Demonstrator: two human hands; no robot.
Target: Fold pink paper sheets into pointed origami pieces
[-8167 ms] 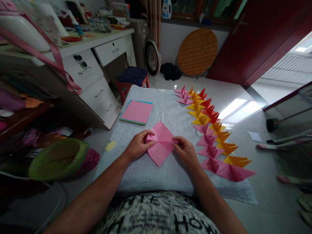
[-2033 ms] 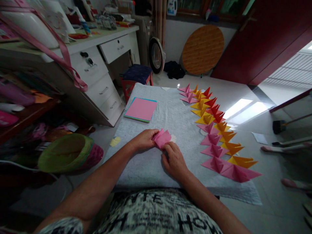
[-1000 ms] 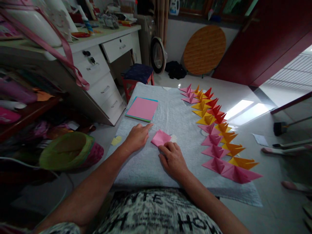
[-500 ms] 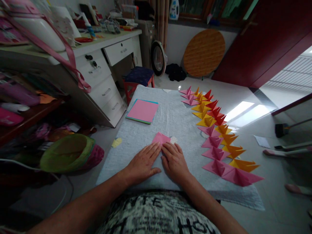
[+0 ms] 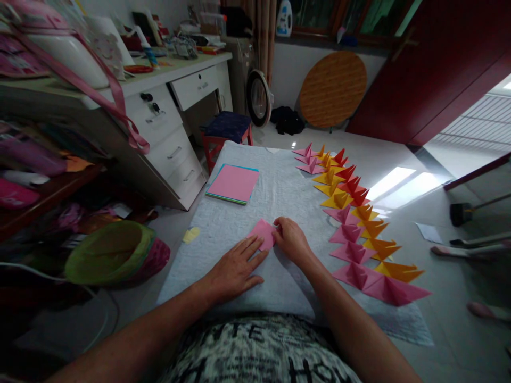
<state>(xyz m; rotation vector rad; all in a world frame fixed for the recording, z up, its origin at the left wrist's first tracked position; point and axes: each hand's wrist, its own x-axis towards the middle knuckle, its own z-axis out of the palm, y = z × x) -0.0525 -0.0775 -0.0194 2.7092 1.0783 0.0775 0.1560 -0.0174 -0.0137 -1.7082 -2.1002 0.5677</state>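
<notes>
A folded pink paper (image 5: 262,233) lies on the grey cloth (image 5: 235,223) in front of me. My left hand (image 5: 235,266) rests flat with fingers spread, its fingertips on the paper's near edge. My right hand (image 5: 290,240) is curled at the paper's right corner and pinches it there. A stack of pink square sheets (image 5: 233,182) lies farther back on the left. A curved row of folded pink, yellow, orange and red paper shapes (image 5: 351,223) runs along the cloth's right side.
A white desk with drawers (image 5: 167,122) stands to the left, with a red stool (image 5: 225,130) behind the cloth. A green and pink basket (image 5: 107,255) sits on the floor at left. A round wooden board (image 5: 332,88) leans on the far wall.
The big pink sheet has been folded down to a small piece. In the last half second my right hand moved up to the piece's right corner and curled onto it; my left stays flat.
</notes>
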